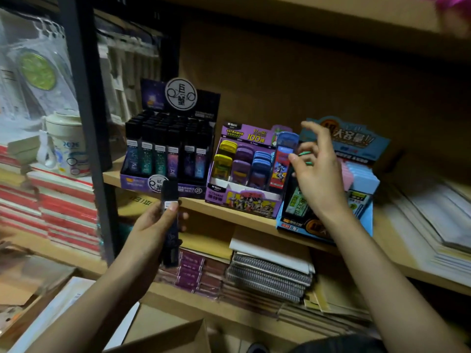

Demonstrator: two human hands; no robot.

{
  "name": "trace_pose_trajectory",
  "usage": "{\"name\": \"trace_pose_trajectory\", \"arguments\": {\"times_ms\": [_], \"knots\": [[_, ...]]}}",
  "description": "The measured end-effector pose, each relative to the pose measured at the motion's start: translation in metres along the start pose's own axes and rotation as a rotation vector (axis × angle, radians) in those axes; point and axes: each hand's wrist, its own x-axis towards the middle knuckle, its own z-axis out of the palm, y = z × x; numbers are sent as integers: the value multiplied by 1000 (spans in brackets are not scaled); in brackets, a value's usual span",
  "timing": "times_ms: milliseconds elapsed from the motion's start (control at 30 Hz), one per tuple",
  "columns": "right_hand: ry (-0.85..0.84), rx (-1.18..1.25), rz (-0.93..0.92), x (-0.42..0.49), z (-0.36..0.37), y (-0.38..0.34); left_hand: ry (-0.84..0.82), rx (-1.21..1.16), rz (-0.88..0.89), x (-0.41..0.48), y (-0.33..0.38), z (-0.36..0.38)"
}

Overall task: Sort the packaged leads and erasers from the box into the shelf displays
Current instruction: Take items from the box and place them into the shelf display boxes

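Note:
My left hand (153, 230) grips a dark slim lead case (170, 225), upright, just below the shelf edge in front of the black display of dark lead tubes (168, 151). My right hand (317, 179) hovers with fingers loosely spread between the purple display (244, 197) and the blue display (362, 149). Its thumb tip lies beside a blue-topped lead case (284, 159) standing at the purple display's right end. The purple display holds yellow, purple and blue cases; the blue one holds green packs plus pink and light-blue items. The cardboard box (175, 337) is at the bottom edge.
A wooden shelf board (229, 212) carries the three displays. Spiral notebooks (270, 276) and purple packs lie on the shelf below. Paper stacks (433, 225) sit at the right. A black metal post (84, 98), red book stacks (63, 205) and a white mug (66, 143) stand at the left.

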Motion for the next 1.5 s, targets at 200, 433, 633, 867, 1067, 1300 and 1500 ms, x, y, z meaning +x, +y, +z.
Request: {"name": "trace_pose_trajectory", "arguments": {"times_ms": [200,433,633,867,1067,1300,1500], "knots": [[6,48,-34,-4,10,-5,24,16,-10,-3,-1,1],[-15,-234,-153,-3,28,-4,65,9,-30,-6,2,3],[-99,-484,-212,-1,37,-1,73,22,-18,-6,3,3],[-90,-347,-170,-3,21,-13,57,31,4,-7,5,2],[-493,151,124,-47,48,-50,2,70,38,-12,12,4],[-604,457,330,-67,88,-68,-83,139,99,-21,19,2],[-457,573,369,-31,84,-76,21,237,112,-17,32,-13]]}}
